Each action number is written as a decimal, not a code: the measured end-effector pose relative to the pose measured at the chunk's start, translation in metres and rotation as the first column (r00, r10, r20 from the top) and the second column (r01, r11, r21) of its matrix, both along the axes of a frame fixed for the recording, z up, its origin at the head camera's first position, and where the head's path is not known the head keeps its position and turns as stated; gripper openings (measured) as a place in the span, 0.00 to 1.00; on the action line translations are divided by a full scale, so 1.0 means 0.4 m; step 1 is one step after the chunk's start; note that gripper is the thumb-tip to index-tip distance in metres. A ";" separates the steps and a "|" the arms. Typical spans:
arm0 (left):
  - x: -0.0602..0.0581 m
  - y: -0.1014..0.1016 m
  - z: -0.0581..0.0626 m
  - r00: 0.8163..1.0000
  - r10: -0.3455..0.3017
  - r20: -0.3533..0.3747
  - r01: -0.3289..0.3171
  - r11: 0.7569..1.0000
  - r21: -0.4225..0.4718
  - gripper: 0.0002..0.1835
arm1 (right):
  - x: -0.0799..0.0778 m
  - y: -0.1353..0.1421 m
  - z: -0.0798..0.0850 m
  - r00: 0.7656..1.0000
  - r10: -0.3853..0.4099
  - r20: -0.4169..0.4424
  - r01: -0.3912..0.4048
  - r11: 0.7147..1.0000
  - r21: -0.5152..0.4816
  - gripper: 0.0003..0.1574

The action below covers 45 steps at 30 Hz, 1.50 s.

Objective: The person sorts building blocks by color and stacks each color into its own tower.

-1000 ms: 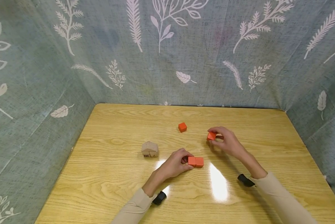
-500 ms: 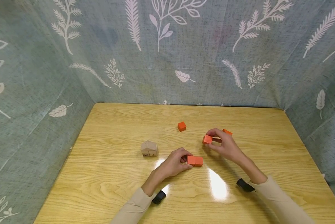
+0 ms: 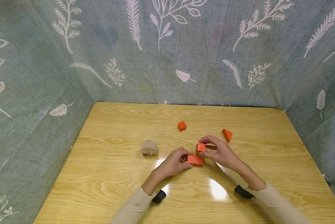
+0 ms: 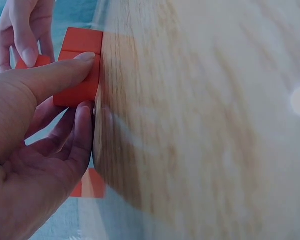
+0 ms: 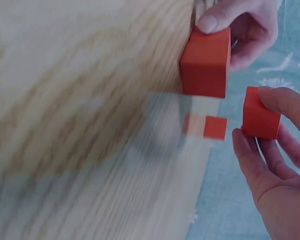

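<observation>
Two red cubes stand side by side on the wooden table; my left hand (image 3: 173, 163) pinches the left cube (image 3: 191, 160) between thumb and fingers. Its neighbour, the right cube (image 3: 199, 161), appears flush against it in the left wrist view. My right hand (image 3: 221, 153) holds another red cube (image 3: 201, 147) by its sides, raised just behind and above the pair. In the right wrist view this held cube (image 5: 260, 114) is apart from the paired cubes (image 5: 206, 62), and a gap shows between them.
Farther back lies a single red cube (image 3: 182, 126). A red triangular block (image 3: 227, 135) rests behind my right hand. To the left stands a small house-shaped group of plain wooden blocks (image 3: 149, 148). Patterned cloth (image 3: 145, 71) hangs around the wooden table (image 3: 106, 174).
My right hand has carried its red cube left and toward me, close to the pair. The triangular block, hidden at first, now shows fully. My left hand has stayed on its cube.
</observation>
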State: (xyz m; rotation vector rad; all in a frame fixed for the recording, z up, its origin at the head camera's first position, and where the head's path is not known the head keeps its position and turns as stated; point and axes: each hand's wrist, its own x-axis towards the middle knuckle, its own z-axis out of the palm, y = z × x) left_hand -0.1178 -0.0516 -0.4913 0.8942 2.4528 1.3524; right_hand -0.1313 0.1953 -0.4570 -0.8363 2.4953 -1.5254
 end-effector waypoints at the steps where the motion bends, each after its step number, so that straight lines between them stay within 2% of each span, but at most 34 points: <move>1: 0.001 0.000 0.001 1.000 0.003 0.003 -0.003 1.000 -0.001 0.14 | 0.003 -0.004 0.000 1.000 0.012 -0.002 -0.012 1.000 -0.008 0.22; 8: 0.000 -0.001 -0.002 1.000 0.004 0.018 -0.004 1.000 0.011 0.14 | 0.019 -0.027 -0.005 0.998 0.065 -0.013 -0.065 0.998 -0.024 0.21; 18: 0.000 -0.001 -0.003 1.000 0.009 0.007 -0.009 1.000 -0.004 0.13 | 0.029 -0.053 -0.024 0.985 0.135 -0.104 -0.131 0.991 0.039 0.20; 22: 0.000 -0.002 -0.003 1.000 0.012 -0.012 -0.012 1.000 -0.006 0.12 | 0.032 -0.059 -0.024 0.982 0.150 -0.111 -0.145 0.988 0.050 0.20; 29: 0.000 -0.003 -0.001 1.000 0.010 -0.018 -0.009 1.000 0.009 0.11 | 0.034 -0.062 -0.025 0.983 0.152 -0.102 -0.145 0.987 0.071 0.21; 45: 0.002 -0.003 0.010 1.000 0.013 0.001 -0.013 1.000 0.016 0.11 | 0.035 -0.062 -0.035 0.977 0.158 -0.145 -0.150 0.986 0.069 0.22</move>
